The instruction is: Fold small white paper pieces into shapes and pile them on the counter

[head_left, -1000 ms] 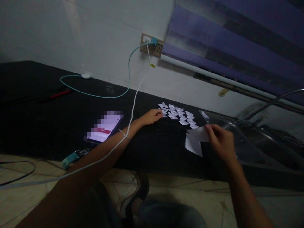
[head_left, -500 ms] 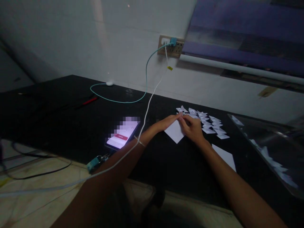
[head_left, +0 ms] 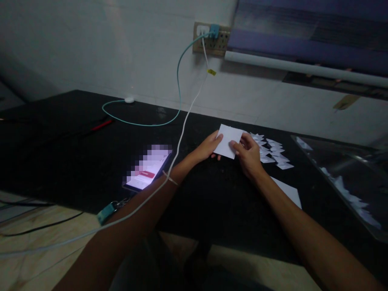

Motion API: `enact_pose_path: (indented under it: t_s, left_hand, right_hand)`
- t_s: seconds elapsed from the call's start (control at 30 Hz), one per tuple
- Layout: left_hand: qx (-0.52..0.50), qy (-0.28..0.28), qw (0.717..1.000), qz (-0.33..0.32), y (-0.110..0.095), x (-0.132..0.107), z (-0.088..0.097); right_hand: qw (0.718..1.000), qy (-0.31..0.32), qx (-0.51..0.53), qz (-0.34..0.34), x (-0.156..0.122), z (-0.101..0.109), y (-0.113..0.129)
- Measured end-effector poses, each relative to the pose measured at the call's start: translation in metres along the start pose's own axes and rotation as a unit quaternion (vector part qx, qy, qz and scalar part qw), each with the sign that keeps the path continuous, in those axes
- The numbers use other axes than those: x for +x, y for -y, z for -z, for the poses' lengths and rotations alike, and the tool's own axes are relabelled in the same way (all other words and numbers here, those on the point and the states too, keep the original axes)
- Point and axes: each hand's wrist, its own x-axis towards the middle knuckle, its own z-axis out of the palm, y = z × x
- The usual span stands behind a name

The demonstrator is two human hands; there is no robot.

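Observation:
A white square of paper (head_left: 228, 141) is held up just above the dark table, tilted toward me. My left hand (head_left: 209, 146) pinches its left edge, thumb on the front face and fingers behind. On the right edge, my right hand (head_left: 249, 152) grips it the same way, with the thumb pressed on the front near the lower corner. Right behind my right hand lie rows of small folded white paper pieces (head_left: 276, 152), partly hidden by the hand. Another flat white sheet (head_left: 287, 190) rests beside my right forearm, which covers part of it.
A lit phone (head_left: 148, 169) with a teal keychain (head_left: 106, 213) lies by my left forearm. A white cable (head_left: 183, 129) runs down across that arm from the wall socket (head_left: 212, 40). A transparent sheet or panel (head_left: 342, 178) stands at the right. A red object (head_left: 102, 125) lies far left.
The paper lay flat on the table under both hands; now it is lifted and tilted up, its edges squared to me. The view has shifted slightly.

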Motion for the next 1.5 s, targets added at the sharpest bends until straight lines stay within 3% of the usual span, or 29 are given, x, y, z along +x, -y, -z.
enact_pose_path:
  t_s: [0.1,0.2,0.27,0.4,0.47,0.57,0.73,0.87,1.13,1.37,1.5]
  left_hand:
    - [-0.03,-0.015,0.999,0.041,0.004,0.009,0.003]
    - [-0.073,0.006,0.989,0.129,0.007,0.018,0.008]
    - [-0.09,0.021,0.984,0.151,0.005,0.02,0.011]
    - [-0.039,0.024,0.993,0.106,-0.003,0.011,0.009]
    - [0.003,0.053,0.997,0.051,-0.008,0.003,0.007]
    - [0.034,0.097,0.994,0.02,-0.011,-0.004,0.005]
    - [0.035,0.07,0.997,0.013,-0.007,-0.002,0.006]
    - [0.049,0.053,0.997,0.007,-0.005,0.001,0.004]
    - [0.062,0.011,0.997,0.041,-0.008,-0.001,-0.001]
    - [0.101,0.063,0.992,0.03,-0.009,-0.006,0.0]
    - [0.108,0.063,0.992,0.03,-0.015,-0.007,0.0]
  right_hand:
    - [1.0,0.003,0.016,-0.005,-0.001,0.001,-0.004]
    - [1.0,-0.005,0.016,-0.001,0.0,0.003,-0.005]
    - [1.0,-0.001,0.014,0.024,0.001,0.004,-0.004]
    - [0.998,0.012,-0.001,0.055,0.001,0.004,-0.002]
    - [0.999,0.005,-0.003,0.039,0.001,0.004,-0.004]
    - [0.999,-0.017,0.034,0.002,0.004,0.004,-0.007]
    - [0.99,-0.038,0.107,-0.08,0.005,0.005,-0.007]
    - [0.99,-0.019,0.092,-0.104,0.0,0.006,-0.007]
    - [0.998,0.022,-0.034,-0.048,-0.01,0.011,-0.002]
    - [0.997,0.02,-0.063,-0.041,-0.013,0.01,0.005]
    - [0.997,0.021,-0.063,-0.035,-0.013,0.01,0.003]
